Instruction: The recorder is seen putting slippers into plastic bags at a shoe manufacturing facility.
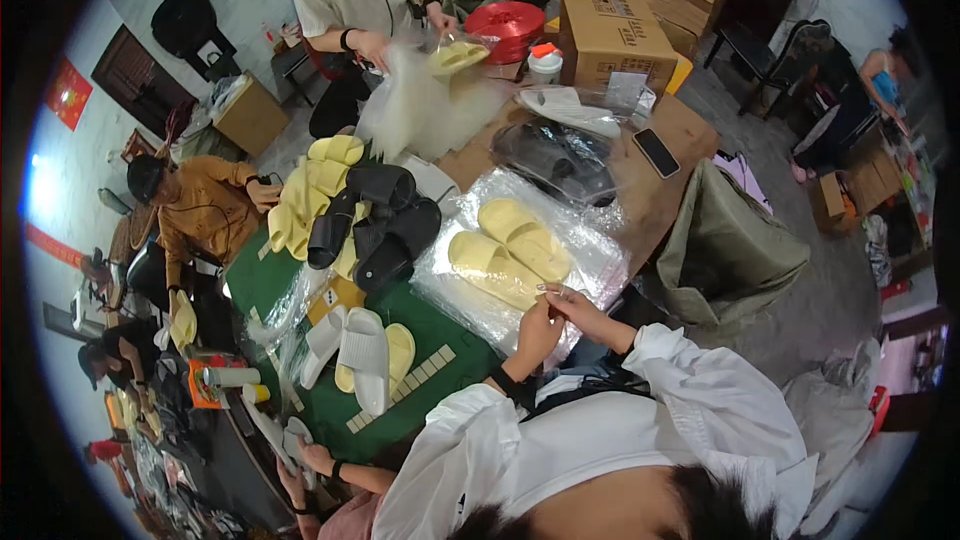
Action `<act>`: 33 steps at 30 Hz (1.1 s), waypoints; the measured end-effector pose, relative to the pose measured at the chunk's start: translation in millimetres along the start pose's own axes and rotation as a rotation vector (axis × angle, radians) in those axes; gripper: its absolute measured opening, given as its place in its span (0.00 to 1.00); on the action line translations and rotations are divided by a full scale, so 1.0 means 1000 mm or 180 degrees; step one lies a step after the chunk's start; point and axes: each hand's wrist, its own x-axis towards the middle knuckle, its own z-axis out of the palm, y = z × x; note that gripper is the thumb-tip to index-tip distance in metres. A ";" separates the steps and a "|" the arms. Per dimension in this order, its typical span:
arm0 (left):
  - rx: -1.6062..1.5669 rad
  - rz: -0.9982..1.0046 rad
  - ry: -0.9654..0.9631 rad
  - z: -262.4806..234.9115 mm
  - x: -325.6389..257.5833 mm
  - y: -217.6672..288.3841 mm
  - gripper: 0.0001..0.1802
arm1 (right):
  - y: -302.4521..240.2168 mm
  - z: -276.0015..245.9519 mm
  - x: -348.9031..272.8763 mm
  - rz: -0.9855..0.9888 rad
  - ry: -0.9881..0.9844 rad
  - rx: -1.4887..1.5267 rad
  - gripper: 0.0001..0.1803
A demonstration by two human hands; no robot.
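My left hand (538, 335) and my right hand (586, 316) meet at the near edge of a stack of clear plastic bags (592, 278). The fingers of both are pinched together, and whatever small thing they hold is too small to make out. Just beyond my fingertips lies a pair of pale yellow slippers (495, 270) on the bags, side by side and slanting away to the upper left. I cannot tell whether the slippers are inside a bag.
Black slippers (385, 260) and more yellow slippers (315, 185) are heaped to the left. Grey slippers (364, 360) lie nearer. Beyond are bagged black slippers (555, 162), a phone (656, 153) and a carton (617, 35). Co-workers handle slippers across the table and at left.
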 end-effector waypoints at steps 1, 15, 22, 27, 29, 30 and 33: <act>-0.0031 0.0171 -0.0084 -0.001 0.000 -0.002 0.10 | 0.002 -0.001 0.002 0.0183 0.0054 0.0603 0.22; -0.1592 -0.2148 0.0222 -0.019 -0.030 -0.090 0.24 | -0.135 0.023 0.081 -0.1304 0.0523 -0.1345 0.18; -0.0732 -0.1868 0.0150 -0.003 -0.020 -0.118 0.23 | -0.270 -0.014 0.109 -0.2740 0.0843 -0.2266 0.15; -0.1314 -0.1879 -0.0153 -0.002 0.015 -0.051 0.26 | -0.258 -0.043 0.097 -0.2149 0.0613 -0.0769 0.20; -0.2068 -0.1856 -0.0513 -0.003 0.037 -0.027 0.29 | -0.209 -0.047 0.098 -0.1251 0.0332 0.1031 0.20; -0.2682 -0.1936 -0.0439 0.005 0.048 -0.025 0.33 | -0.186 -0.056 0.097 -0.0765 0.0189 0.0411 0.20; -0.4422 -0.2239 -0.0060 0.018 0.086 -0.009 0.34 | -0.107 -0.056 0.091 0.0494 0.0238 0.1478 0.21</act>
